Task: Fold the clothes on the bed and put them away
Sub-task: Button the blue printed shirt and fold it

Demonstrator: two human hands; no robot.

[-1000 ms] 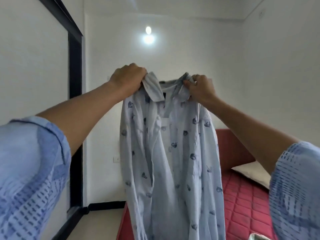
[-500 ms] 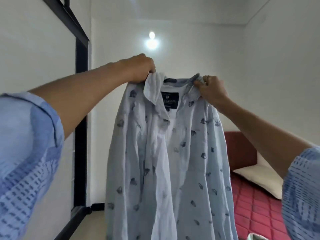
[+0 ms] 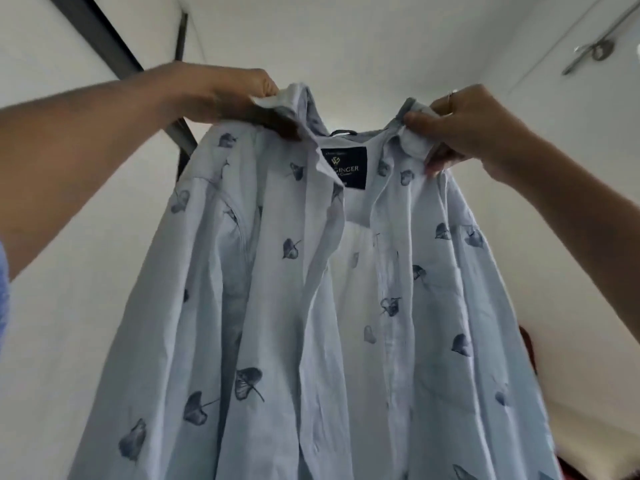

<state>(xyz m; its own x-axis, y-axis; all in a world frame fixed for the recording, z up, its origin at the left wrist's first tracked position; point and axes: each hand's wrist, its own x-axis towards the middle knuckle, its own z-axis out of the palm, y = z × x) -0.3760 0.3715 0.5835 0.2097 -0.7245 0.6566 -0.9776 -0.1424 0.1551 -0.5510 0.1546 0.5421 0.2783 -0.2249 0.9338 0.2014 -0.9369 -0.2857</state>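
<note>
Pale blue leaf-print shirt [image 3: 311, 306] held aloft, front open, hanging down (dark neck label [image 3: 346, 166] showing). Left hand [image 3: 221, 95] pinching the collar's left side, grip closed on cloth; right hand [image 3: 467, 126] likewise on the right side. Beyond, white wall [image 3: 346, 46], black frame [image 3: 104, 32].

We see the shirt [image 3: 311, 306], pale blue with dark leaf prints, hanging open-fronted from the grips at its two collar ends. Between them a dark neck label shows; below them the wrinkled front panels drop out of view.
</note>
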